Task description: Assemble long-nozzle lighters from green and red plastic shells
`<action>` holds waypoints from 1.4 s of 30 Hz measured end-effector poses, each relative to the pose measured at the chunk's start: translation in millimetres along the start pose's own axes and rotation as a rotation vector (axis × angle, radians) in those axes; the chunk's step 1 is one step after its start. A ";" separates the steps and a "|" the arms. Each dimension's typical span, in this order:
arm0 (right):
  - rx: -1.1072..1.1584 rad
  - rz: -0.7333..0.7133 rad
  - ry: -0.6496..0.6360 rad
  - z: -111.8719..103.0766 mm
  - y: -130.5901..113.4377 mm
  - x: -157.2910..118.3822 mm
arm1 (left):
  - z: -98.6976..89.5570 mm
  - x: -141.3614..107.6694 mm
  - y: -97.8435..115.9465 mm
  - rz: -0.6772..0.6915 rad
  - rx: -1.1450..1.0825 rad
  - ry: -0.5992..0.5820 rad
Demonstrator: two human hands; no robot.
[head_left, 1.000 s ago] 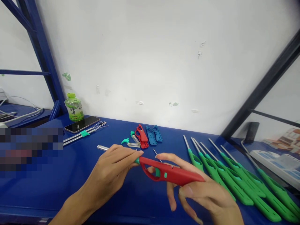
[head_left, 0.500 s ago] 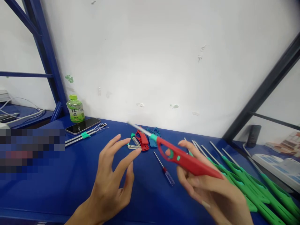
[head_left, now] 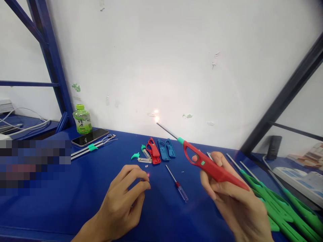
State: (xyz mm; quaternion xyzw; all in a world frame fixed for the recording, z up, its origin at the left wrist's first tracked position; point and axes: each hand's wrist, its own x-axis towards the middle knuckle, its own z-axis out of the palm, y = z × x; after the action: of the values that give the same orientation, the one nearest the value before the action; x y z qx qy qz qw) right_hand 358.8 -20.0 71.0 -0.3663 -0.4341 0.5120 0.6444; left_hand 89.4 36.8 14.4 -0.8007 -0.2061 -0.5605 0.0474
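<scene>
My right hand (head_left: 234, 195) is closed around the red body of a gas lighter (head_left: 219, 173). One finger reaches into its trigger loop. The metal tube points up and left, and a small bright flame (head_left: 156, 119) burns at its tip. My left hand (head_left: 123, 198) hovers over the blue table with loosely curled fingers, some gaps between them and nothing visible in them. Between the hands lies a screwdriver (head_left: 178, 185) with a clear purple handle. Behind it are red lighter casing halves (head_left: 153, 151), blue casing halves (head_left: 166, 149) and small fuel-tank parts with green pieces (head_left: 144, 160).
Several green lighters (head_left: 280, 205) lie at the right. Two metal tubes (head_left: 85, 150) with a green piece, a phone (head_left: 90, 137) and a green-labelled bottle (head_left: 82, 120) sit at the back left. A white wall (head_left: 151, 67) rises behind the blue table (head_left: 75, 201).
A flame has appeared at the lighter's tip. The lighter and my right hand have shifted right in view. My left hand's fingers have curled inward from a wider spread.
</scene>
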 end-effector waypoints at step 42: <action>-0.966 -0.073 -0.294 18.3 13.6 6.5 | -6.7 4.8 -9.5 -0.103 0.000 -0.245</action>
State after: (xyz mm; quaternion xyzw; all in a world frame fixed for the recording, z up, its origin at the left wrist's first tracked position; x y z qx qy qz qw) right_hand 337.7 -10.4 66.2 -0.5313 -0.7202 0.2757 0.3508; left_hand 81.3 44.7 19.8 -0.8515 -0.2512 -0.4602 -0.0067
